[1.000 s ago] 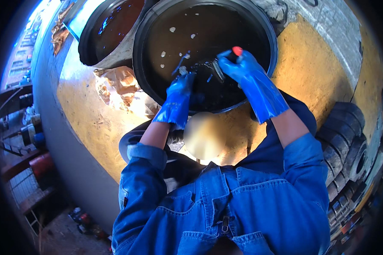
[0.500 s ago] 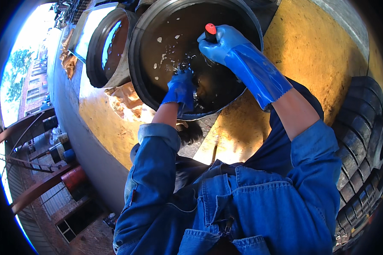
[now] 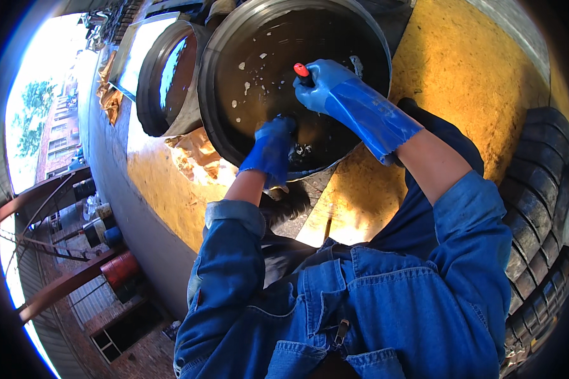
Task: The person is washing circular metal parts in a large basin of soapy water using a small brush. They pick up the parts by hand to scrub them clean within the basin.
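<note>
A large round tub (image 3: 210, 95) of murky brown liquid (image 3: 278, 54) stands in front of me, with pale flecks floating on it. My left hand (image 3: 273, 142), in a blue rubber glove, reaches into the tub at its near side. The fingertips are dark and dip into the liquid, so whether they grip anything is hidden. My right hand (image 3: 327, 87), gloved likewise, is closed over the tub around a black handle with a red end (image 3: 301, 69). The rest of that handled tool is hidden by the hand and the liquid.
A smaller drum (image 3: 186, 110) of brown liquid stands against the tub's left side. Crumpled brown paper (image 3: 199, 158) lies by it on the yellow floor sheet (image 3: 158, 196). Stacked black tyres (image 3: 534, 170) stand at the right. A red drum (image 3: 121, 270) is far left.
My right hand with the handle has shifted slightly down, and the red end has tipped left. My left hand has moved slightly; the splash at its fingers has calmed. The view has shifted a little.
</note>
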{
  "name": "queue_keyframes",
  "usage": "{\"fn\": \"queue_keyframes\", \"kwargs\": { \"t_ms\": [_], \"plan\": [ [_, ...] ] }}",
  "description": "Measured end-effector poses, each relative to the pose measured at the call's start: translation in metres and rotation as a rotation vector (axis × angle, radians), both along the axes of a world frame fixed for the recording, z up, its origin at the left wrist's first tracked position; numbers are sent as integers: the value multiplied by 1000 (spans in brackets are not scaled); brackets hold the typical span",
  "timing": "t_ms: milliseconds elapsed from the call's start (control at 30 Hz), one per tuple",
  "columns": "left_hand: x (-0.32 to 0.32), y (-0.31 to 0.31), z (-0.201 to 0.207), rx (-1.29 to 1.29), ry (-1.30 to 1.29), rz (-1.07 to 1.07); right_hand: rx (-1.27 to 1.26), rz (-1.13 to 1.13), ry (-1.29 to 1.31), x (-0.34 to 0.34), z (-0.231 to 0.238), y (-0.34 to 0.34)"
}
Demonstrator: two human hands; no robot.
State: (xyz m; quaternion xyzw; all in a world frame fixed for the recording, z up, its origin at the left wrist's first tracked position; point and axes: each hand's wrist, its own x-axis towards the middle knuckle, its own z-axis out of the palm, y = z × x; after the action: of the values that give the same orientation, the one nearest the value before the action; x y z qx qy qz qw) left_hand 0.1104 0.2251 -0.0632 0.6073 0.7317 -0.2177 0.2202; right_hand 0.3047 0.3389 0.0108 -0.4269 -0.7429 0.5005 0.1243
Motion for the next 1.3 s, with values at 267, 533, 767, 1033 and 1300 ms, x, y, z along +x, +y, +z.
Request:
{"fn": "queue_keyframes", "kwargs": {
  "t_ms": [267, 533, 767, 1033, 1300],
  "plan": [
    [-90, 45, -66, 486, -238, 91, -13, 12, -23, 7, 6, 3],
    [-163, 84, -122, 384, -610, 224, -119, -15, -73, 18, 5, 2],
    [-119, 126, -90, 234, -253, 317, -163, -38, -96, 30, 4, 3],
    [-67, 121, -120, 177, -222, 252, -29, -133, -50, 36, -15, 13],
    [-105, 53, -146, 211, -419, 163, -103, 2, -144, 15, -19, 2]
  ]
}}
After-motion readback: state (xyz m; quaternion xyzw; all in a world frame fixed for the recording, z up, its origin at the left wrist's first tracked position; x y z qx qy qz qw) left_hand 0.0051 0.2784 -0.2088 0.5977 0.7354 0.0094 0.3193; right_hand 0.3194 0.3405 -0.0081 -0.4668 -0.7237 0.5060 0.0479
